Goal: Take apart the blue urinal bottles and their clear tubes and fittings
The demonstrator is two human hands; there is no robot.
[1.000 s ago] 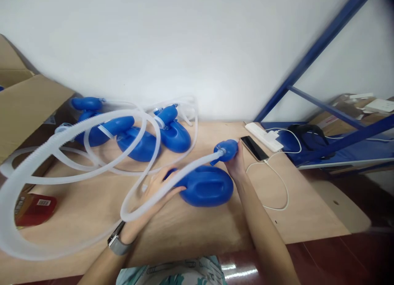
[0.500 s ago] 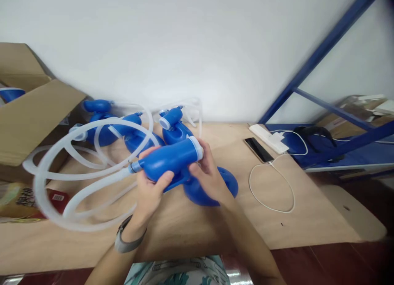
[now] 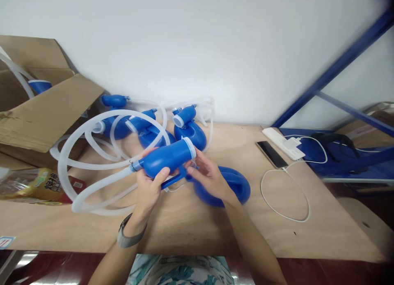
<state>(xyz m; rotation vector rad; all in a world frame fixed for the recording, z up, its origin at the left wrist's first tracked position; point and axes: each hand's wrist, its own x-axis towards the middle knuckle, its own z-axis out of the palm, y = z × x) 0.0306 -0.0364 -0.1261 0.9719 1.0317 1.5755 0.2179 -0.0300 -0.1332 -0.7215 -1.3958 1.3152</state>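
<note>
A blue plastic urinal cup (image 3: 166, 157) with a whitish rim lies tilted in my left hand (image 3: 150, 186), whose thumb presses on its near side. A translucent hose (image 3: 104, 182) runs from the cup's narrow left end and loops widely to the left. At the rimmed end, my right hand (image 3: 211, 176) has curled fingers near the rim and its thumb against the small blue handle part below. A thin clear cord (image 3: 194, 163) shows beside these fingers. Behind and below my right hand, a blue ring-shaped bottle (image 3: 240, 186) rests on the table, partly hidden.
Several blue urinals (image 3: 191, 133) with hoses stand along the wall. An open cardboard box (image 3: 46, 112) is at the left, with a plastic package (image 3: 46, 186) before it. To the right lie a phone (image 3: 272, 155), a white power strip (image 3: 283, 143) and a looped cable (image 3: 308, 203).
The view has shifted left, so the surroundings sit further right. My right hand's thumb and fingers have come away from the rim's side to the small handle part, and a thin cord now shows.
</note>
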